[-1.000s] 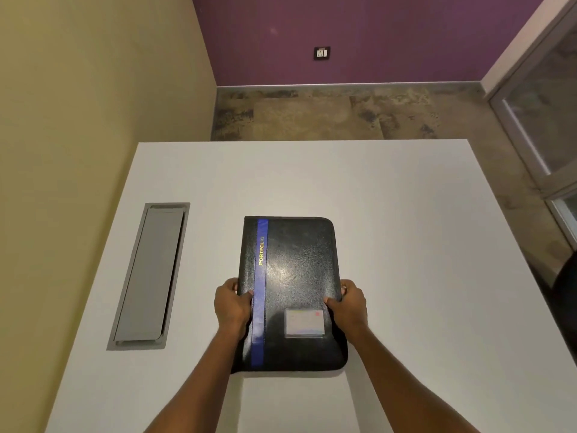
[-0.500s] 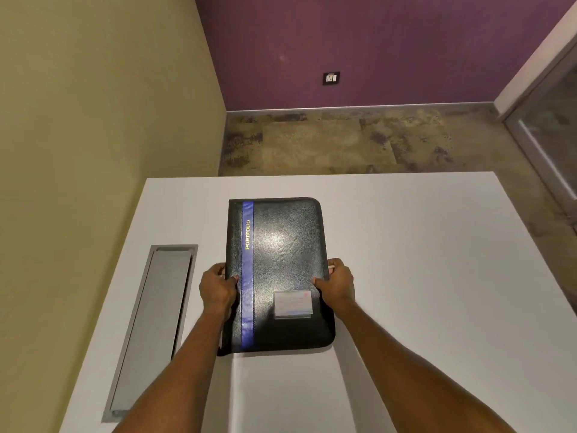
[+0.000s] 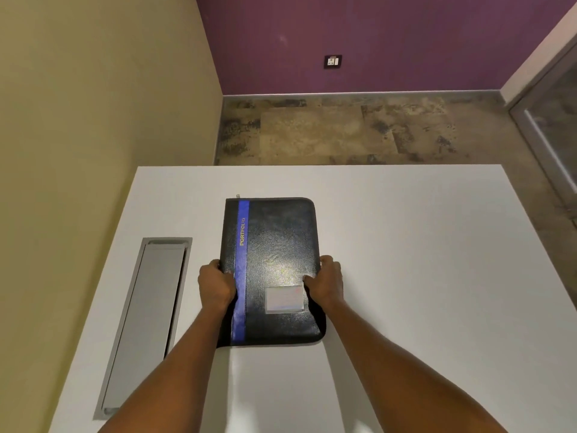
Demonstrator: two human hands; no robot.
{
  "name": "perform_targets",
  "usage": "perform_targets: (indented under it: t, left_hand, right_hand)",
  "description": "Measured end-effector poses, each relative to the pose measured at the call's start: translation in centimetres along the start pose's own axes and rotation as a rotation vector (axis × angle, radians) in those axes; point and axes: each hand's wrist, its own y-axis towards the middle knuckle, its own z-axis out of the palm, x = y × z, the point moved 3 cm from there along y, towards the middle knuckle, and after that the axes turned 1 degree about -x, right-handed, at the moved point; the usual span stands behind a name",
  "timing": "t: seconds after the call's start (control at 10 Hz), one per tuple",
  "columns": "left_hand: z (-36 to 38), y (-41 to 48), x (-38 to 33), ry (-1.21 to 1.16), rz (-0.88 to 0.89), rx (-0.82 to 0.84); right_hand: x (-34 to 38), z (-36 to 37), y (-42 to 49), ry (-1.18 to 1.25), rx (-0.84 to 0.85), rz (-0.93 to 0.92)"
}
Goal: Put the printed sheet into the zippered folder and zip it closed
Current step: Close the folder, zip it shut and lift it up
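A grey floor-box lid (image 3: 145,320) lies at the table's (image 3: 406,276) lower left. The left hand (image 3: 215,285) and right hand (image 3: 326,282) clasp the closed black folder (image 3: 278,245) by its side edges.

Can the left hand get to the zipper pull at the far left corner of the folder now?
Probably yes. The zipper pull sticks out uncovered past the folder, with bare table around it. The left hand must first release the folder's edge.
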Motion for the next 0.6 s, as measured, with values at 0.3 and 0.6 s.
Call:
perform_targets:
  t: [0.3,0.6]
  left_hand:
    - [-1.1,-6.7,1.1,0.307,0.243,0.141]
    - [-0.9,-15.9,3.7,0.498,0.375,0.192]
  right_hand:
    - [1.8,0.4,-6.8,-0.218,0.021,-0.266]
    - [-2.9,0.4,-16.0,-0.457,0.104,-0.454]
